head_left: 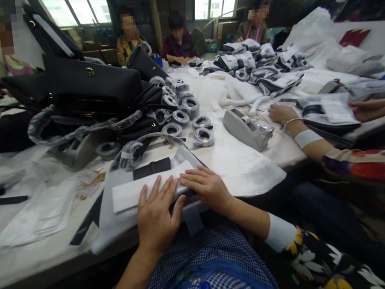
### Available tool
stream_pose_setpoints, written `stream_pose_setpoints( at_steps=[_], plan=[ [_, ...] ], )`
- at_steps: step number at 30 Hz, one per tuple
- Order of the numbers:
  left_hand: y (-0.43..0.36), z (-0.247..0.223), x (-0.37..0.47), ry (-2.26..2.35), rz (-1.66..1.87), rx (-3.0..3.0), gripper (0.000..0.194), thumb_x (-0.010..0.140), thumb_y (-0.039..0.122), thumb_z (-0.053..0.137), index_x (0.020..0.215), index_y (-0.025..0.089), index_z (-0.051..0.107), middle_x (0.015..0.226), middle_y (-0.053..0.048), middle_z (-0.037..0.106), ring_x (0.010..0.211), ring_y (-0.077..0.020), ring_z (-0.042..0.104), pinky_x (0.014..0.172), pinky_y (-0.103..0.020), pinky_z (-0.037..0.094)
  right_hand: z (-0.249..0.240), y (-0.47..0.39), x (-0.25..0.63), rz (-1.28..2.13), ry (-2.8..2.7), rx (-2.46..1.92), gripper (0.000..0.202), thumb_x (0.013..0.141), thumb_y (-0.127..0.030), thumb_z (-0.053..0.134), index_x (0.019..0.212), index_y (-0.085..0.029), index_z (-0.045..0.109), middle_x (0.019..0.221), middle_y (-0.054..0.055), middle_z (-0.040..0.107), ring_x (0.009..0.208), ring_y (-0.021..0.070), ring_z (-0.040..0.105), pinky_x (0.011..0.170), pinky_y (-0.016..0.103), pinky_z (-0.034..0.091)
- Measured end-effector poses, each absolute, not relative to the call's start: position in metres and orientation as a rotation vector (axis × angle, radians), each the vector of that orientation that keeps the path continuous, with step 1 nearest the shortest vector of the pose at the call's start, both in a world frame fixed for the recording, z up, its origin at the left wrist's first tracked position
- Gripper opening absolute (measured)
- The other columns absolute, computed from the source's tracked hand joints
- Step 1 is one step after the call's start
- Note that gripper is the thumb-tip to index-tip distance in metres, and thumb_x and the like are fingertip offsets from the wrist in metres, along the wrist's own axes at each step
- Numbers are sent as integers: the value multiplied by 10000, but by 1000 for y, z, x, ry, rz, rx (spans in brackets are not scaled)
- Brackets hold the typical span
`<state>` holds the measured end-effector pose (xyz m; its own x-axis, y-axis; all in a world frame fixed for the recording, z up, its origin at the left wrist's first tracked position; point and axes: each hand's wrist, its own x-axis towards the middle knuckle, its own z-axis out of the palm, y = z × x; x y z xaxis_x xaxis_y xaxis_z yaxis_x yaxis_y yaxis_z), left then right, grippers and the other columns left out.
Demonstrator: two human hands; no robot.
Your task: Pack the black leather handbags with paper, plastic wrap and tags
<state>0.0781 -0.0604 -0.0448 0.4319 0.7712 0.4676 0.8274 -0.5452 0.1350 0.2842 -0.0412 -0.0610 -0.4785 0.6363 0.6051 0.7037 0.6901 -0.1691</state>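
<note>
At the table's front edge, a folded white sheet (126, 196) lies on translucent wrapping (113, 225), beside a black strap piece (151, 167). My left hand (160, 211) rests flat on the white sheet, fingers spread. Just right of it, my right hand (209, 186) lies palm down with its fingers stretched over the right end of the sheet and wrapping. A wrapped strap (133, 153) curves behind these pieces. What lies under my palms is hidden.
Black bags (93, 84) are piled at the left, near wrapped coils (188, 105). A grey tape dispenser (246, 129) stands right of centre. At the right, a person's hands (282, 113) hold a wrapped black item (330, 115). Other people sit across the table.
</note>
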Motion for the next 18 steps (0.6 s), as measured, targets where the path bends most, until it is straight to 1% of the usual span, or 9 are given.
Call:
stream_pose_setpoints(
  at_steps=[3,5,6,8,10,13,15,16,18],
  plan=[
    [-57,-38,76,-1364,-662,-2566,387,1019,313,424,1375,218,543,1377,-57,591,1344,-322,478,1129,-608,265,-61,-39,287,-154,-2282,-1000,381,968,-108,489,1315,-216,602,1321,51,645,1239,211,583,1104,441,413],
    [-53,-39,75,-1275,-639,-2548,372,1016,296,446,1354,194,564,1333,-80,623,1295,-336,527,1140,-635,228,-61,-36,289,-165,-2306,-977,383,971,-107,484,1322,-210,596,1323,56,643,1242,213,582,1096,440,425],
    [-51,-40,74,-1218,-637,-2546,369,1014,291,456,1346,176,571,1320,-95,630,1273,-337,549,1144,-633,231,-60,-35,290,-172,-2316,-961,378,975,-107,480,1322,-202,596,1323,60,643,1240,214,584,1091,439,432],
    [-46,-46,70,-1096,-661,-2559,368,1013,270,463,1342,146,571,1316,-119,629,1243,-316,578,1140,-586,291,-59,-33,291,-187,-2328,-929,366,983,-108,471,1319,-185,596,1323,66,642,1240,216,584,1083,435,444],
    [-43,-53,66,-1003,-707,-2576,367,1011,221,462,1359,149,555,1334,-118,613,1245,-284,582,1126,-525,353,-56,-34,292,-193,-2337,-918,369,991,-109,458,1333,-174,581,1341,71,629,1262,218,567,1098,440,434],
    [-42,-60,63,-984,-784,-2560,400,995,164,478,1393,176,519,1356,-101,596,1260,-259,569,1126,-490,376,-55,-51,294,-176,-2349,-942,432,983,-84,431,1402,-149,509,1421,86,557,1369,230,454,1162,482,357],
    [-43,-62,64,-1013,-826,-2534,408,984,148,495,1391,167,519,1353,-105,599,1262,-257,568,1122,-483,387,-62,-72,298,-166,-2356,-946,488,959,-51,417,1440,-122,458,1465,95,507,1431,240,356,1193,509,299],
    [-44,-63,65,-1024,-843,-2525,407,980,143,499,1386,161,523,1348,-109,603,1260,-257,570,1117,-482,394,-69,-83,300,-169,-2363,-942,504,951,-38,410,1447,-116,448,1473,95,498,1446,240,326,1202,512,281],
    [-45,-63,67,-1038,-867,-2522,407,976,139,501,1382,160,528,1343,-112,608,1261,-261,569,1110,-490,405,-86,-103,303,-194,-2397,-927,497,956,-30,405,1439,-130,466,1466,87,505,1452,234,312,1208,502,270]
  ],
)
